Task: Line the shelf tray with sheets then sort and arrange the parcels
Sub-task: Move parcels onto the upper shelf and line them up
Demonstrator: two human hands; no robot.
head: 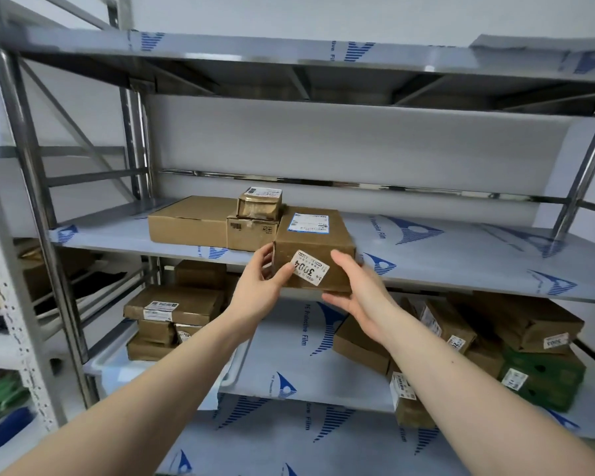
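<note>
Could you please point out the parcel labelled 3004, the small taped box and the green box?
parcel labelled 3004 (315,235): head view, top face.
small taped box (259,207): head view, front face.
green box (543,381): head view, front face.

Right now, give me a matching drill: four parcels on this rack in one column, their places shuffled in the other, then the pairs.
1. 3004 box
2. taped box
3. green box
4. flat box

A. lower shelf, right
B. between both hands at the shelf edge
C. middle shelf, leftmost
D. stacked on another box

Pairs: 1-B, 2-D, 3-A, 4-C
</note>
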